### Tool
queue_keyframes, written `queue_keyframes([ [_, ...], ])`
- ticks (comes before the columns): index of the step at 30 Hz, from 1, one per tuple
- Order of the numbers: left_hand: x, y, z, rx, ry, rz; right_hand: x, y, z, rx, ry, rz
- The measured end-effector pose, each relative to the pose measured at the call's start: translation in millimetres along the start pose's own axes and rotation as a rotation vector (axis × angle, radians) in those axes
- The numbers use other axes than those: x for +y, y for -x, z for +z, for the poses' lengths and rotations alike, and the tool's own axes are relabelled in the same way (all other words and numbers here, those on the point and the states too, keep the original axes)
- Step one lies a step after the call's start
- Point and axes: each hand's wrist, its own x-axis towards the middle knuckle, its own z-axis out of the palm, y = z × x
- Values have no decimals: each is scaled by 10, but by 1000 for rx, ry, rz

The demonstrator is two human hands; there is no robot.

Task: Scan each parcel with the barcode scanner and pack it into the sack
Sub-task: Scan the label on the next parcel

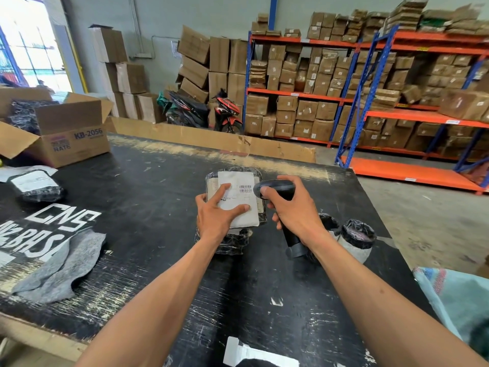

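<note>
My left hand [215, 217] holds a parcel [242, 205] wrapped in black plastic with a white shipping label, lifted above the black table [148, 197]. My right hand [289, 207] grips a black barcode scanner [277, 188], whose head points at the barcode on the label from the right, almost touching it. Another black-wrapped parcel [37, 186] with a white label lies at the table's left. A pale woven sack [455, 295] shows at the lower right edge, beside the table.
An open cardboard box [66, 133] with several black parcels stands at the back left. A grey cloth [66, 268] lies front left. Two small plastic-covered cups [357, 242] stand right of the scanner. Shelves of cartons and a motorbike [211, 109] fill the background.
</note>
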Motion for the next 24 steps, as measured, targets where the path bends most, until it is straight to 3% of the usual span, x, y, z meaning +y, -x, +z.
queue_keyframes([
  [18,-14,11,23,4,-20,-4,21,-6,-14,4,-5,7],
  [24,-119,-73,-11,35,173,-81,166,37,21,9,-19,60],
])
